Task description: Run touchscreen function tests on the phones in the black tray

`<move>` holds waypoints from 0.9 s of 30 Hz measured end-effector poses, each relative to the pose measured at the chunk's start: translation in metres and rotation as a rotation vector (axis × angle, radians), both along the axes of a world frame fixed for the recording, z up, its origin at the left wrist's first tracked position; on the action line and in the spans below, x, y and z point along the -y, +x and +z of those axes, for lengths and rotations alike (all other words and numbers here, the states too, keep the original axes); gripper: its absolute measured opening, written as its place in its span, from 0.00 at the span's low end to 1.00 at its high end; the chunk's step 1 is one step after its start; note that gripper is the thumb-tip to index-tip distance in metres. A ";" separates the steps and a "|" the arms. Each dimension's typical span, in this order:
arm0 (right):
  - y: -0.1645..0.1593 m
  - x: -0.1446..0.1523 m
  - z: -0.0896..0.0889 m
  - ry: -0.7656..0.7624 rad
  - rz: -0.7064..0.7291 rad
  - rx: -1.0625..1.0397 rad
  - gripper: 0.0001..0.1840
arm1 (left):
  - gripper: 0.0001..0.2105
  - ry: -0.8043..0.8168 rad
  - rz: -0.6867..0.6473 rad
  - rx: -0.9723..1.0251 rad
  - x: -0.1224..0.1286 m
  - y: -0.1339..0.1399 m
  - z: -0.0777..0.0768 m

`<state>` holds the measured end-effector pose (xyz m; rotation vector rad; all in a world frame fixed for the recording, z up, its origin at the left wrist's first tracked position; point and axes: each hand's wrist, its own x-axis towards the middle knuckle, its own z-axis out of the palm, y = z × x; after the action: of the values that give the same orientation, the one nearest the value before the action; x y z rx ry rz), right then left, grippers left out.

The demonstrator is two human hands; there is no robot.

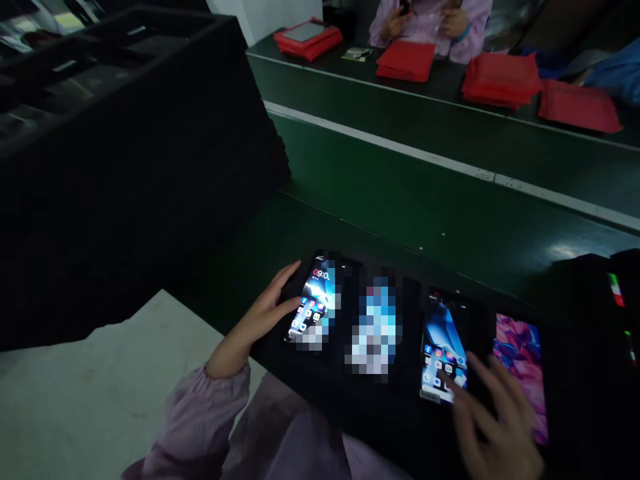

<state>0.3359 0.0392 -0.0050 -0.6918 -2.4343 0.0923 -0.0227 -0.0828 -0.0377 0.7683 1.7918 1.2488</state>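
Note:
A black tray (300,373) holds a row of phones with lit screens. My left hand (265,312) grips the tray's left edge, its thumb by the side of the leftmost phone (316,300), which shows a clock and app icons. Beside that lies another phone (376,327), its screen blurred by pixel blocks. My right hand (500,420), smeared by motion with fingers apart, hovers over the third phone (443,347); its index fingertip is at the screen, though contact is unclear. Partly behind this hand is a phone (523,367) with a pink and blue picture.
Tall stacked black trays (150,167) stand at the left. Across the green bench (350,160), a raised ledge carries red pouches (503,79), and a co-worker's hands (453,23) hold something dark. A dark object with small lights (616,290) is at the right.

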 end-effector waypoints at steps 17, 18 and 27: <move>-0.063 0.028 -0.007 -0.185 0.044 0.024 0.14 | 0.54 -0.205 -0.423 -0.336 0.040 0.008 -0.002; -0.063 0.028 -0.007 -0.191 0.045 0.009 0.13 | 0.55 -0.228 -0.413 -0.349 0.039 0.008 -0.003; -0.057 0.027 -0.007 -0.248 -0.030 -0.112 0.13 | 0.55 -0.335 -0.144 -0.468 0.012 0.022 0.000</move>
<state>0.2789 0.0127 -0.0123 -0.8079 -2.3265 0.4151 -0.0011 -0.0952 -0.0382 1.0287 2.1984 0.6799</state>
